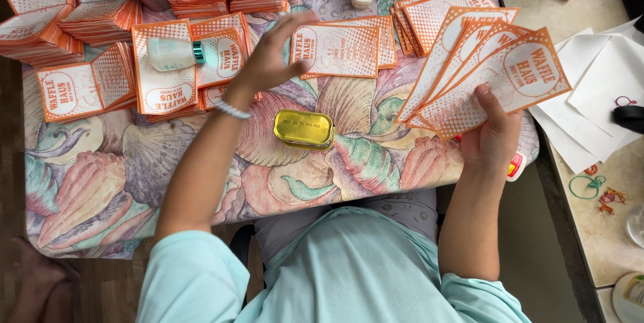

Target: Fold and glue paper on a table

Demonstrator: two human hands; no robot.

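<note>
Paper sleeves (490,78), orange and white, are getting fanned out in the right hand (493,135), thumb pinching the bottom corners so each edge is showing. Left hand (272,55) is hovering fingers spread, gripping nothing, over a lone sleeve (335,51). Free room's only around the gold tin (304,129).

Tin (304,129) between both hands' sleeves (493,78)

A gold tin (303,128) (lid shut) beside rubber bands (594,189).
</note>
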